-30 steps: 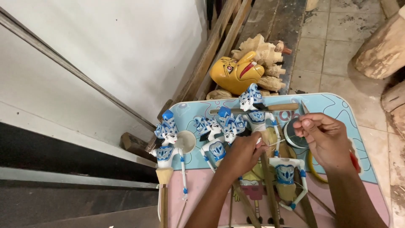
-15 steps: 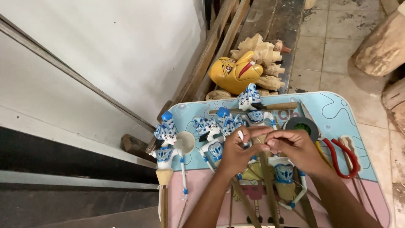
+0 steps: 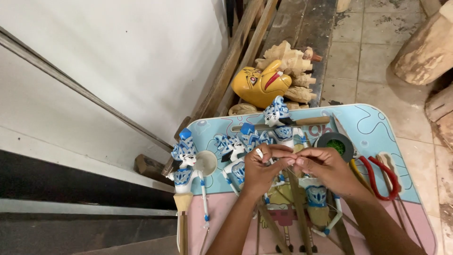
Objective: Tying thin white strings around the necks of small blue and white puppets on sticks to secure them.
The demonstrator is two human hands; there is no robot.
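A pastel blue-and-pink table [image 3: 377, 127] is seen from above, against a white wall. On it, several blue-and-white rod puppets [image 3: 185, 163] are laid in a row. A yellow carved mask [image 3: 259, 85] is propped beyond the far edge. Red-handled scissors [image 3: 382, 177] are placed at the right. The left hand [image 3: 259, 172] and right hand [image 3: 328, 170] are brought together, fingertips pinched narrowly on a small puppet part above mid-table; the part is mostly hidden.
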